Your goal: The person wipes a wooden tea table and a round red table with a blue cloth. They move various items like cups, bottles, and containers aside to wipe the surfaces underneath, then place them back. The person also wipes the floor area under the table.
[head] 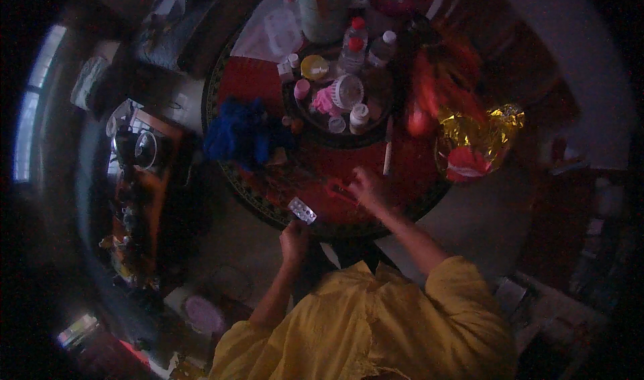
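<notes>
My left hand (294,241) holds a silver blister pack (302,211) by its lower end, at the near edge of the round table (402,199). Several round pockets show on the pack. Blurred by movement, my right hand (369,188) is over the red tabletop with its fingers partly spread. Right at its fingers are the red handles of what look like scissors (338,191); whether the fingers grip them or only hover is not clear. A pale, narrow stick-like thing (388,151) lies beyond the right hand.
Blue cloth (236,133) is heaped at the left. On a dark round tray (322,137) stand a white pill bottle (359,118), red-capped plastic bottles (354,53) and a yellow-lidded jar (315,67). Red sheer fabric (448,78) and crinkled gold foil (463,128) lie at the right.
</notes>
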The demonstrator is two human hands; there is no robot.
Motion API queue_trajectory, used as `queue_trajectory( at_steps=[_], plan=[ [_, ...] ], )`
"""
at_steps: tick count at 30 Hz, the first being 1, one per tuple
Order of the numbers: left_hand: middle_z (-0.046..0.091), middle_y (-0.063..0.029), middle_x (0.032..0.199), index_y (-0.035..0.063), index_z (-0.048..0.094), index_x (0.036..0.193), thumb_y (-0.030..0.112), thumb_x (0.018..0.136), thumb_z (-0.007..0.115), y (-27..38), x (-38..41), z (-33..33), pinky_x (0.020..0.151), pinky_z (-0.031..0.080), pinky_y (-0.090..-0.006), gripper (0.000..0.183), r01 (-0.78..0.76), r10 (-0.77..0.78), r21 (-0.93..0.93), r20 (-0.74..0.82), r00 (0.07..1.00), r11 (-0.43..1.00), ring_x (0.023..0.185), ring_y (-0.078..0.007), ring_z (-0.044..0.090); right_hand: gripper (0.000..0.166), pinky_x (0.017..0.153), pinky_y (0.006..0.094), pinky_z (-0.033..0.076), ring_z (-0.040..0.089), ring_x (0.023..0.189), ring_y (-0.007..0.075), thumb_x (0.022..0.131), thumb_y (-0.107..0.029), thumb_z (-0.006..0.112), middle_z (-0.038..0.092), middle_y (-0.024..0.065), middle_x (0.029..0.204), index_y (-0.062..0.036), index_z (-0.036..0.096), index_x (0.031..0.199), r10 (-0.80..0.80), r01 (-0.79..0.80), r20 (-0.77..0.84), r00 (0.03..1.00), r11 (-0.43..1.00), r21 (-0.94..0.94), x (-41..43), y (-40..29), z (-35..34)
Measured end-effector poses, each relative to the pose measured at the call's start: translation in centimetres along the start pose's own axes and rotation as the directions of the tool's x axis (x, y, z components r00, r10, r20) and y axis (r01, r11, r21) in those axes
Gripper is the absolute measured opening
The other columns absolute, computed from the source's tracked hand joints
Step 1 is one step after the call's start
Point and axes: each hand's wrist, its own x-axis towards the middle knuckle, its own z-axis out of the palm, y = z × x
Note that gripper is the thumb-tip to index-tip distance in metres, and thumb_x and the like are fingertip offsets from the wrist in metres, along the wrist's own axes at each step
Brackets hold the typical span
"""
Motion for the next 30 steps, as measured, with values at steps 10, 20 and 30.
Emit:
queue_trajectory(
  at_steps=[10, 20, 30],
  plan=[
    [0.064, -0.0226, 0.085, 0.0014, 0.064, 0.091, 0.018, 0.084, 0.055, -6.8, 3.2, 3.4, 0.072, 0.048, -0.0411, 0.020, -0.237, 0.230, 0.241, 0.056, 0.972, 0.941, 0.084, -0.0354, 0.064, 0.058, 0.085, 0.0452, 0.048, 0.054, 0.105, 0.0384, 0.072, -0.023, 0.072, 0.050, 0.0222, 0.117, -0.0026, 0.044, 0.119, 0.047, -0.038, 0.077, 0.996, 0.993, -0.114, -2.5, -3.0, -0.7],
    [0.056, -0.0221, 0.105, 0.0059, 0.053, 0.111, 0.022, 0.079, 0.064, -2.3, 2.6, 2.1, 0.077, 0.047, -0.0467, 0.038, -0.098, 0.118, 0.184, -0.102, 0.988, 0.978, 0.094, -0.0416, 0.057, 0.051, 0.085, 0.0458, 0.046, 0.054, 0.105, 0.0358, 0.071, -0.026, 0.074, 0.054, 0.0212, 0.111, -0.0030, 0.052, 0.110, 0.368, -0.438, -0.340, 0.865, 0.885, -0.158, -0.1, 6.1, -6.9],
    [0.046, -0.0194, 0.125, 0.0083, 0.036, 0.135, 0.022, 0.072, 0.072, -2.5, 5.6, 6.4, 0.092, 0.042, -0.0435, 0.074, -0.009, -0.045, -0.299, -0.171, 0.984, 0.954, 0.113, -0.0383, 0.048, 0.042, 0.078, 0.0362, 0.050, 0.061, 0.093, 0.0275, 0.082, -0.020, 0.066, 0.060, 0.0146, 0.110, -0.0058, 0.052, 0.119, 0.084, -0.086, -0.052, 0.995, 0.996, -0.027, 0.1, 3.5, -2.4]
  ],
)
